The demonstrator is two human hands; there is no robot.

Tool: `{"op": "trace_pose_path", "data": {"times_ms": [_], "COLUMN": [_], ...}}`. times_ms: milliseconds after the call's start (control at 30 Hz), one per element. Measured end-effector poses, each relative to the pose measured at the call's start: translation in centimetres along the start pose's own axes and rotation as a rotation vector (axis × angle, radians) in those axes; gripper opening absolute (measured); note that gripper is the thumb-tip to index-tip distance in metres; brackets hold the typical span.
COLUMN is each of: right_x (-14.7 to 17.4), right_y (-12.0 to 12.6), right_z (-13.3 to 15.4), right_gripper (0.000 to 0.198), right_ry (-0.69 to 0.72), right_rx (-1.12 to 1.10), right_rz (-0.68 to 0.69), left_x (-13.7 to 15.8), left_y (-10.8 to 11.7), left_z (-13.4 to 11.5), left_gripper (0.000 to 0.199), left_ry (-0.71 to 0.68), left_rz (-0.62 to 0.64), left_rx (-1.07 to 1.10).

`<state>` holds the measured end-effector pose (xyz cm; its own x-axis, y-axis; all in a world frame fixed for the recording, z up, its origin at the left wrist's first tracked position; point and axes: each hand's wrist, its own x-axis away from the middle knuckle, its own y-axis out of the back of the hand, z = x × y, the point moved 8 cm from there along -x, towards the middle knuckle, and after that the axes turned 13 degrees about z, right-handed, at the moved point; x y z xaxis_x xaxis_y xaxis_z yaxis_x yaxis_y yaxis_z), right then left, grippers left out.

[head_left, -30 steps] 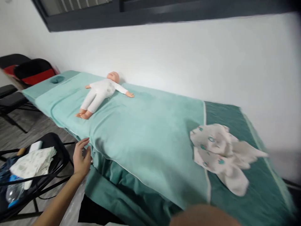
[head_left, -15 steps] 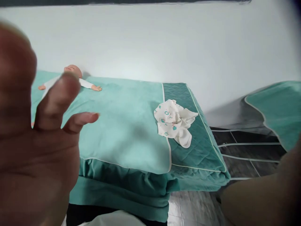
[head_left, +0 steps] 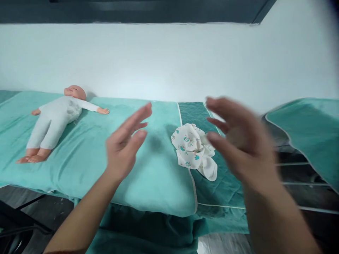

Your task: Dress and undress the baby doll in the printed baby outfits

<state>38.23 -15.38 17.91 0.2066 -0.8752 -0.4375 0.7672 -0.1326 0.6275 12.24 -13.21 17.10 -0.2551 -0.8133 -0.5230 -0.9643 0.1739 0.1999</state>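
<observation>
Both hands hover above the bed with nothing in them, palms turned towards each other. My left hand point(head_left: 124, 146) is open over the light green blanket point(head_left: 153, 180), its fingers pointing up and right. My right hand point(head_left: 238, 141) is open too, slightly blurred, just right of a crumpled white baby garment point(head_left: 189, 144) printed with small green figures. In the view it overlaps the garment's right edge, and I see no grip on it. A baby doll point(head_left: 57, 114) in a white suit lies on its back at the left, arms spread.
Under the blanket, a dark green quilted cover point(head_left: 219, 190) shows at the right. Another green cloth point(head_left: 312, 130) hangs over a rack with metal bars point(head_left: 304, 184) at the far right. A white wall point(head_left: 148, 60) stands behind, with a dark panel point(head_left: 132, 12) above.
My left hand has moved from close to the camera to over the blanket. My right hand has risen into view beside the garment. The view has shifted, showing the whole doll.
</observation>
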Motion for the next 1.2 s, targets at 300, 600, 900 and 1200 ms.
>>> {"op": "trace_pose_path", "data": {"times_ms": [300,600,900,1200], "right_x": [-0.4,-8.6,-7.5,-6.9], "right_y": [-7.5,-15.2,-19.1,-19.5], "right_z": [-16.1,-5.9,-8.7,-10.1], "right_gripper": [0.03,0.039,0.027,0.062], "right_ry": [-0.563,0.05,-0.006,-0.137], "right_rx": [0.317,-0.365,-0.658,-0.6], "right_rz": [0.184,0.208,0.275,0.08], "left_x": [-1.2,-0.5,-0.9,0.2], "left_y": [-6.5,-5.2,-3.4,-2.0], "left_z": [22.1,21.2,21.7,20.6], "left_gripper": [0.041,0.074,0.068,0.064], "left_ry": [0.465,0.386,0.406,0.324], "left_rz": [0.24,0.082,-0.102,-0.212], "left_rx": [0.244,0.773,0.911,0.389]}}
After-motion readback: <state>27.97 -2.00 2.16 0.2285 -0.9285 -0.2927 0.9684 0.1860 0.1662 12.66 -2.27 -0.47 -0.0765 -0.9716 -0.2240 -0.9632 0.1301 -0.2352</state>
